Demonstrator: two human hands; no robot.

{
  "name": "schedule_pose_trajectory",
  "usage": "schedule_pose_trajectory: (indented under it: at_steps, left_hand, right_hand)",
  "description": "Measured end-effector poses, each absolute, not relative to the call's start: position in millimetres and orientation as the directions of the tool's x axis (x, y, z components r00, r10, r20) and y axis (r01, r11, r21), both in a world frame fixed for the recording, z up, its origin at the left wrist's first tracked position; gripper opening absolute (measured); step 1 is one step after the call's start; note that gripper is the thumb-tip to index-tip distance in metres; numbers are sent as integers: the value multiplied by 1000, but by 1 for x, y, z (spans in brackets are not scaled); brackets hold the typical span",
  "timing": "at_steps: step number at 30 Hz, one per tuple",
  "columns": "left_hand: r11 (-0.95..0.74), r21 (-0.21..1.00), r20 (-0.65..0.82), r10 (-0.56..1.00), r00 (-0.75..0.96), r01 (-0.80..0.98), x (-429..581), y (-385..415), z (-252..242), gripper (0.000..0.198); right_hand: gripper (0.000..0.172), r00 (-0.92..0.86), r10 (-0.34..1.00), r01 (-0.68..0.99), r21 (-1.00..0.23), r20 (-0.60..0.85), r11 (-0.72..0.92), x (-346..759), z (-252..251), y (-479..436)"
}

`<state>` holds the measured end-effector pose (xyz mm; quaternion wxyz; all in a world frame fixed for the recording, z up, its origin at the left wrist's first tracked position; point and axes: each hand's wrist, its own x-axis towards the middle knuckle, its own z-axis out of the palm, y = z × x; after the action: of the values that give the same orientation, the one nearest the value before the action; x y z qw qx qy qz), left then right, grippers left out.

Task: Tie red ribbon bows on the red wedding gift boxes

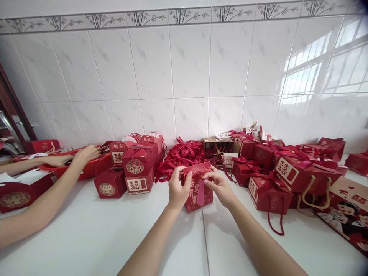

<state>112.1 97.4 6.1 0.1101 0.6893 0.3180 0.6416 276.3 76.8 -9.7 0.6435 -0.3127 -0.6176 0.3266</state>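
Observation:
A red gift box (191, 197) with printed characters stands upright on the white table, in the middle of the view. My left hand (178, 186) grips its upper left edge, thumb on the front face. At the upper right side, my right hand (220, 186) pinches a pink-red ribbon (200, 193) that hangs down the box's front. Right behind the box lies a heap of loose red ribbons (186, 151).
Stacked red boxes (139, 165) stand left of centre. Another person's arms (54, 195) reach into a red basin (86, 174) at the left. Many ribboned boxes (270, 193) and an open carton (209, 146) sit at the right, beside a printed bag (347, 209). A tiled wall rises behind.

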Motion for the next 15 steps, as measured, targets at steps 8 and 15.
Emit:
schedule_pose_trajectory:
  at_steps: [8,15]
  left_hand:
    - [-715,659,728,684,43,231,111,100,4,13]
    - [-721,684,714,693,98,110,113,98,6,8]
  right_hand:
    - [16,114,779,87,-787,617,610,264,-3,69]
    - [11,167,754,170,-772,635,613,258,-8,72]
